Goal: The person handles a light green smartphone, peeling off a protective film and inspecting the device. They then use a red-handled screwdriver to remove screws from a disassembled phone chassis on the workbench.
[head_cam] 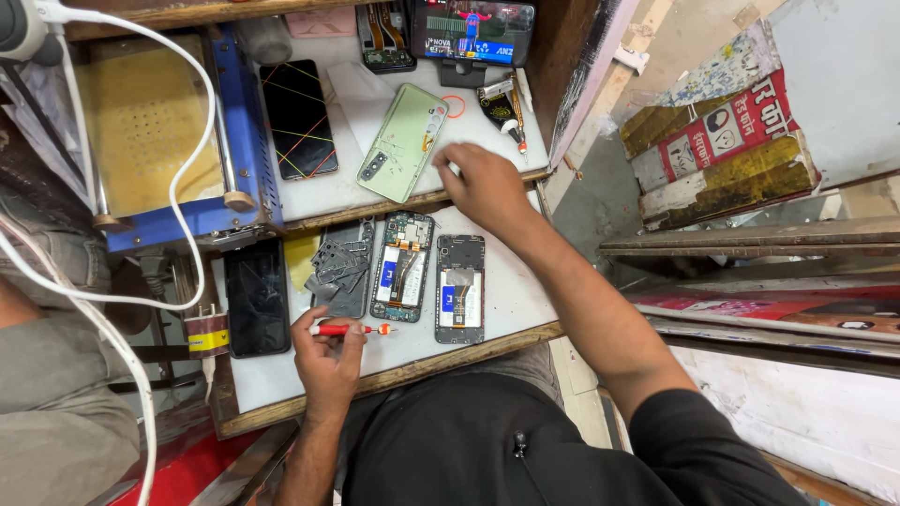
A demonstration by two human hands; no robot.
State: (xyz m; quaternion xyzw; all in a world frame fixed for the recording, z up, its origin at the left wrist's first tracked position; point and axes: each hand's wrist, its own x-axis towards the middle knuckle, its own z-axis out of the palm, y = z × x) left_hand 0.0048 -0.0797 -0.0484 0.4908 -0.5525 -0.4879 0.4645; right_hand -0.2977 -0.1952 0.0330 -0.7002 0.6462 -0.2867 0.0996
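My left hand (326, 354) is closed around a small red-handled precision screwdriver (349, 329), its thin metal tip pointing right toward the opened phone with the green circuit board and blue-labelled battery (402, 266); the driver lies nearly flat just above the white worktop (511, 298), the tip near the phone's lower edge. My right hand (485, 181) is stretched forward to the upper shelf, fingers curled down on something small and pale beside the pale green phone back cover (405, 141); I cannot tell whether it grips anything. To do this well I would keep the driver upright over a screw head before turning, press lightly so the tip does not slip onto the board, and steady the phone with my free hand; any loose screws belong on a bare patch of the top, apart from the flex cables.

A 2nd opened phone with a dark frame (460, 288) lies just right of the 1st; a grey metal frame piece (342, 270) lies to its left, then a black phone with a dark screen (257, 297). On the shelf sit a black screen with coloured crack lines (298, 119), a blue heating plate machine (169, 141), a glue tube (502, 108) and a lit phone on a stand (472, 30); white cables (187, 141) loop across the left. The room is cramped, with worn wooden edging (422, 367) and stacked painted boards (722, 150) on the right.
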